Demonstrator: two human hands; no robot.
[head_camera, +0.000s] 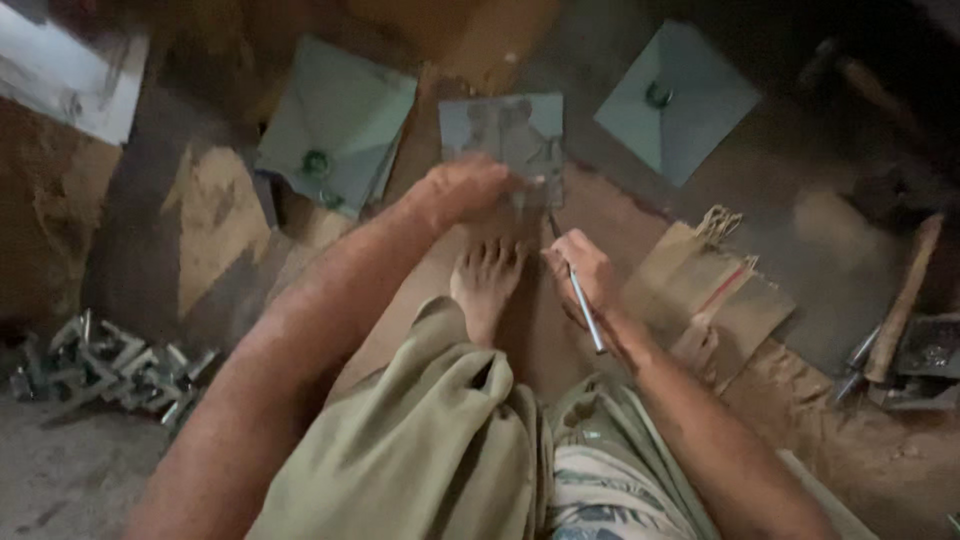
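Near the middle of the frame the left hand (465, 190) lies palm down with its fingers spread flat on the lower edge of a small square metal sheet (505, 135), pinning it to the ground. That sheet sits just above centre, grey and smudged, with the person's bare foot (487, 285) directly below it, toes pointing up the frame toward the sheet.

The right hand (585, 272), just right of centre, is closed in a pinch around a thin metal rod (580, 295), held like a pen. The rod's upper tip points toward the lower right corner of the sheet and seems to touch or nearly touch it; the blur there leaves that unsure. Its lower end sticks out past the wrist toward the bottom of the frame.

Upper left of centre lies a stack of similar grey-green sheets (335, 125) with a small round fitting on top. Upper right lies another single sheet (680, 100), turned like a diamond, also with a small fitting in its middle. A folded piece of sacking (705, 290) lies just right of the right hand. At the lower left a heap of short metal pieces (110, 365) rests on the ground. At the right edge a wooden-handled tool (900, 300) lies beside other dim metal objects. Olive cloth (440, 450) covers the person's legs at the bottom.
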